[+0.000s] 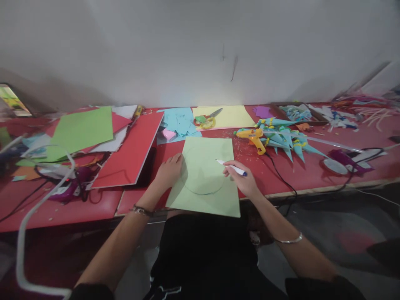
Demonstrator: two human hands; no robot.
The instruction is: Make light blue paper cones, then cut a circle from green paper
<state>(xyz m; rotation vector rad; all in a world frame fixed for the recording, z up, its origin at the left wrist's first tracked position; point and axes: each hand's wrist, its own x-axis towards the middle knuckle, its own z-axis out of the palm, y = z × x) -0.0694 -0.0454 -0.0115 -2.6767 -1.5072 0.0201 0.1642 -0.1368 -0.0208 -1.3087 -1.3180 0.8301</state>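
Observation:
A pale green sheet [208,202] lies on the red table, its near edge reaching past the table's front edge. A curved dark line is drawn on it. My left hand [170,170] rests at the sheet's left edge with its fingers bent together; whether they pinch the paper is hidden. Over the sheet's right part, my right hand [242,179] holds a white and blue marker [234,168]. The marker's tip points up and left, close above the paper or touching it; I cannot tell which.
To the right lie a yellow glue gun [256,139] with a black cord and blue paper cones [289,139]. Scissors [208,119] rest on yellow paper [237,116] behind. A red board [131,152] and a green sheet [84,131] lie left, near a white curved frame [21,250].

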